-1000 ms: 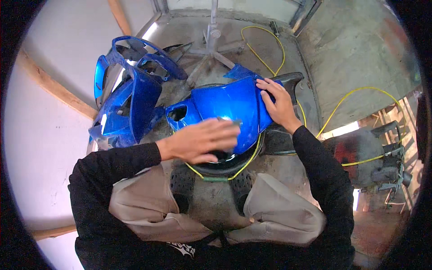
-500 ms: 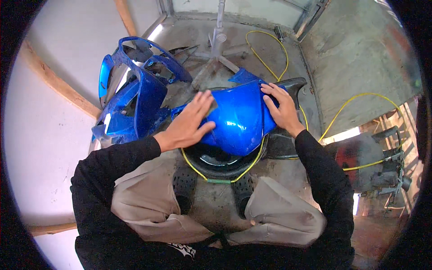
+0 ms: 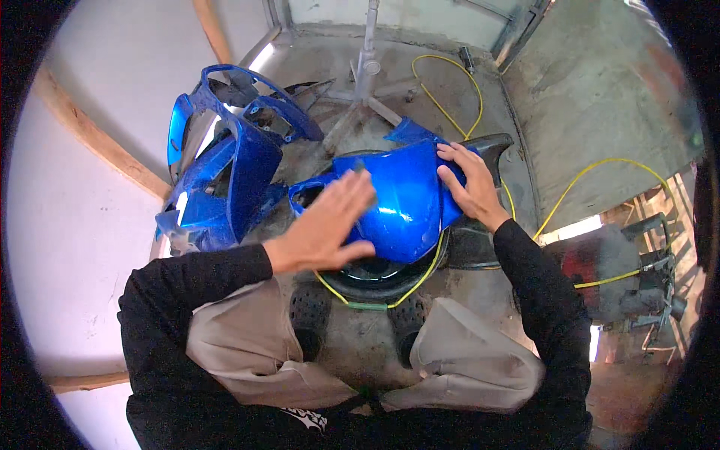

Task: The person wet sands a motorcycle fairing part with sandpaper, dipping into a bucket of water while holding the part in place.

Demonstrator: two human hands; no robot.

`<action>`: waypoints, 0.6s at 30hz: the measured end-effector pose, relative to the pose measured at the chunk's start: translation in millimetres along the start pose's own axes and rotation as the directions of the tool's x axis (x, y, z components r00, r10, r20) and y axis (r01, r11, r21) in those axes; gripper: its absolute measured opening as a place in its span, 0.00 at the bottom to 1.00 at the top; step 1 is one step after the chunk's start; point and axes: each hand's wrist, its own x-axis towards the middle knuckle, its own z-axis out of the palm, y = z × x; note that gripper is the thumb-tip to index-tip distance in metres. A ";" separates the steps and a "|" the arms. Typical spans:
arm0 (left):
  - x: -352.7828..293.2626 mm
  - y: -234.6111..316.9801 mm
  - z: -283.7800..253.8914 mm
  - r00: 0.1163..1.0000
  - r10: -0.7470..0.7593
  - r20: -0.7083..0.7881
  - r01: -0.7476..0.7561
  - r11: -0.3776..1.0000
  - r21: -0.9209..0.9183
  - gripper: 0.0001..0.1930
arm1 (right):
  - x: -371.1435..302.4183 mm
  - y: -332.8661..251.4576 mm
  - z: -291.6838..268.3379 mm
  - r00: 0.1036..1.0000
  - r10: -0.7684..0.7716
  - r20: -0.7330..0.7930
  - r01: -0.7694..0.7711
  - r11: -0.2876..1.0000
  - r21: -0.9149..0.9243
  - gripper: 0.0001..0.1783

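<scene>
A glossy blue motorbike body panel [image 3: 405,199] rests over a black tub [image 3: 360,281] with a yellow wire handle. My left hand [image 3: 330,225] lies across the panel's left side, fingers stretched out and slightly smeared by motion. A small dark greenish patch shows at its fingertips; I cannot tell what it is. On the right side, my right hand [image 3: 472,187] rests with fingers spread over the panel's upper edge, steadying contact with its surface. Part of the panel's left side is hidden under my left hand.
More blue fairing pieces [image 3: 240,157] lean by the wall at left. Beyond the tub stands a grey metal stand [image 3: 364,90]. A yellow hose [image 3: 476,97] loops over the floor toward a dusty machine [image 3: 615,270] at right. Black parts [image 3: 480,244] lie beside the tub.
My left hand has slid right and slightly down over the panel, covering more of it. My right hand keeps its place on the panel's edge. The view has shifted slightly.
</scene>
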 end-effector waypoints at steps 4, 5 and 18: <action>0.1 2.7 5.7 0.859 0.490 0.150 -0.480 0.871 -0.103 0.48 | -0.1 -8.0 0.4 1.000 -0.007 0.026 0.008 0.999 -0.034 0.35; 1.4 -0.6 5.3 0.900 0.413 0.141 -0.399 0.910 -0.113 0.48 | -0.3 -10.6 1.9 0.999 0.014 0.028 -0.012 0.997 -0.073 0.40; 3.2 -0.2 6.1 0.868 0.467 0.167 -0.472 0.882 -0.015 0.44 | -9.3 -23.2 6.7 1.000 -0.011 0.008 0.013 0.982 -0.190 0.49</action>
